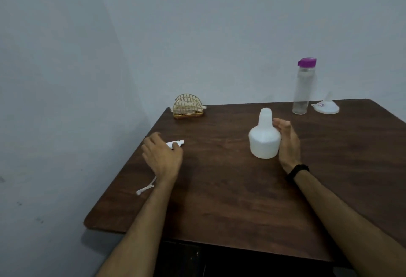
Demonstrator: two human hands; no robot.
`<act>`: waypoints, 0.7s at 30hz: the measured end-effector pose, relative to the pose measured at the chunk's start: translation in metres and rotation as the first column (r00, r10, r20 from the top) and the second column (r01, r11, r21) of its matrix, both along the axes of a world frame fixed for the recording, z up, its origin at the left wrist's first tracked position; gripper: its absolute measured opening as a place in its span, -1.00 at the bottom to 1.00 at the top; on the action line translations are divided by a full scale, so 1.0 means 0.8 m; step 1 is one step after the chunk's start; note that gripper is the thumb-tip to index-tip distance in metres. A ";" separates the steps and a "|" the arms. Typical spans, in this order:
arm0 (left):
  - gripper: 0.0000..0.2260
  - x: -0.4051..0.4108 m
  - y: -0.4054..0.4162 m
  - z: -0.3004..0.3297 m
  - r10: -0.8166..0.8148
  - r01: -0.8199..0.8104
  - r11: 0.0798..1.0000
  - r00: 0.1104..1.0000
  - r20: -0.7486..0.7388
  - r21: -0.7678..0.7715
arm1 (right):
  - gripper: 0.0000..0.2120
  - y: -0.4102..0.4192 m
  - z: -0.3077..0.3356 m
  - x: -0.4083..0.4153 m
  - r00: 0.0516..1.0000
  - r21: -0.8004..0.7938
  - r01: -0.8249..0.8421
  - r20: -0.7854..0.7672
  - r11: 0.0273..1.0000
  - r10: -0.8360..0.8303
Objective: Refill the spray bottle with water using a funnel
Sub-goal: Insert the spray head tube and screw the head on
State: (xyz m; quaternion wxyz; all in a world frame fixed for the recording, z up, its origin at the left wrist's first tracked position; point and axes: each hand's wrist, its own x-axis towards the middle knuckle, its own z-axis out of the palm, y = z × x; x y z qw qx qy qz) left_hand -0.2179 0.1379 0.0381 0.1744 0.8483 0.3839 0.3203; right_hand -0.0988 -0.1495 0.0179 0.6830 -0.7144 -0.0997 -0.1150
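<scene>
Two hands at a dark brown wooden table (219, 199)

The right hand (287, 142), fingers straight, touched the white plastic spray bottle (264, 140), its top off. The left hand (161, 155) held the white spray top (175, 144) at nine o'clock. A white plastic funnel (326, 106) and clear water bottle with purple lid (303, 87) stood at two o'clock.

Your two arms come up from the bottom of the frame with no sleeves on them, your left hand (162, 158) has nothing on it, and your right hand (289, 142) has a thin black band (298, 170) around the wrist, right of the middle.
</scene>
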 end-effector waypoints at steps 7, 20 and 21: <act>-0.61 0.014 0.034 -0.034 0.022 -0.057 0.978 0.985 -0.172 -0.203 | -0.24 0.001 -0.007 0.000 0.996 -0.232 -0.074 0.037 0.970 0.084; -0.62 0.039 -0.017 -0.031 -0.104 0.091 0.994 0.970 -0.219 -0.066 | -0.36 0.001 -0.011 -0.003 0.996 -0.321 0.011 0.084 0.947 0.017; -0.64 0.043 -0.024 -0.029 -0.131 0.113 0.988 0.972 -0.194 -0.101 | -0.36 0.000 -0.011 -0.005 0.996 -0.321 0.015 0.088 0.947 0.014</act>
